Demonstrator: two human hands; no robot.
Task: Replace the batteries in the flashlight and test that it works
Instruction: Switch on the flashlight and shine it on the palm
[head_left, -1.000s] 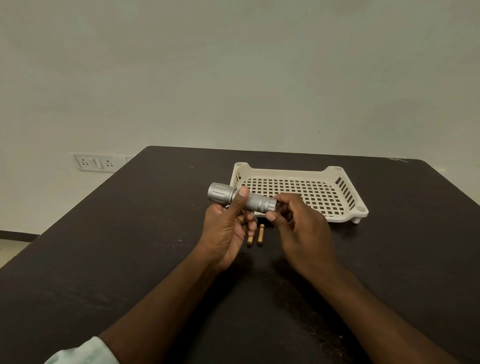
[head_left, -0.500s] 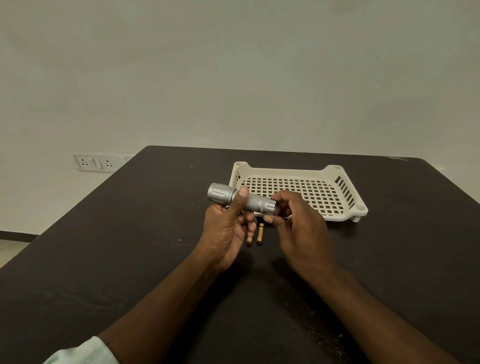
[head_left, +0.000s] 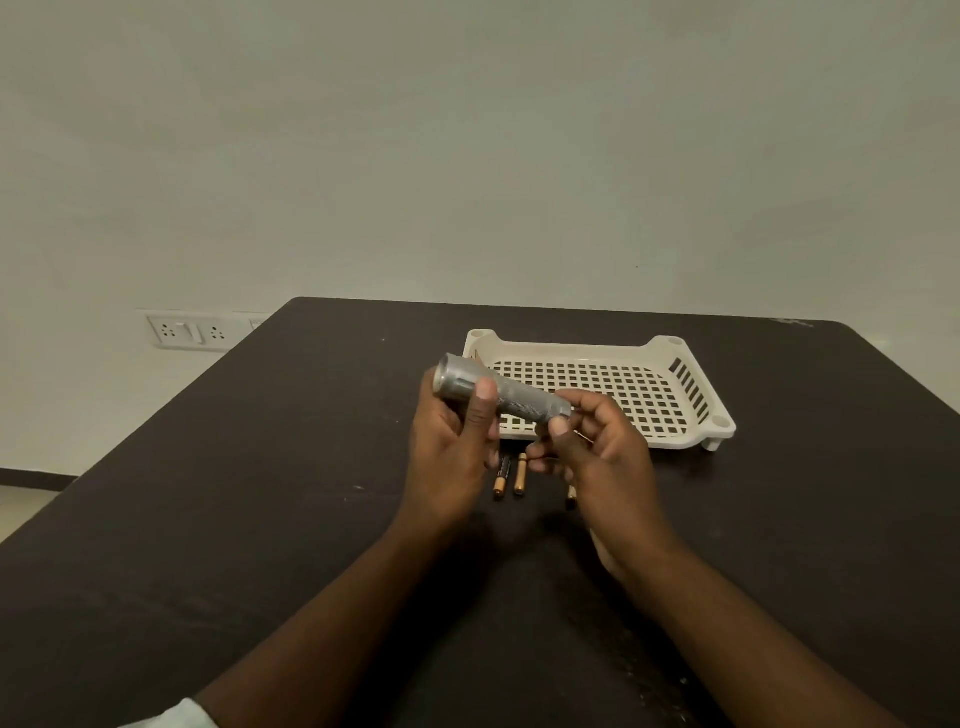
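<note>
Head view, near to far. Pale sleeve cuff (head_left: 171, 717) at the near left edge, both forearms reaching out over the dark table (head_left: 208, 519).

Left hand (head_left: 452, 457): fingers curled round the flashlight (head_left: 501, 392), thumb (head_left: 480, 410) laid across the near side of the barrel just behind the head, other fingers wrapped behind and under it. Firm grip.

Right hand (head_left: 602, 457): thumb and fingers pinch the flashlight's right tail end, thumb tip (head_left: 558, 428) on the near-lower side of the end, index curled over the top. Whether a tail cap is on or off under those fingers, can't tell, it's covered.

Flashlight is silver, knurled barrel, held in the air above the table between the two hands. Tilted: head end up and to the left, tail end lower and to the right. It overlaps the near left corner of the tray in this view but isn't touching it.

On the table below the hands: two batteries (head_left: 510, 475) side by side, running near-far, just apart from each other, gold ends toward the near side. A third battery (head_left: 571, 496) peeks out from under the right hand, mostly hidden.

Past the hands: cream perforated tray (head_left: 696, 436), right of centre on the table.

Far left on the wall: socket and switch plate (head_left: 182, 331).
</note>
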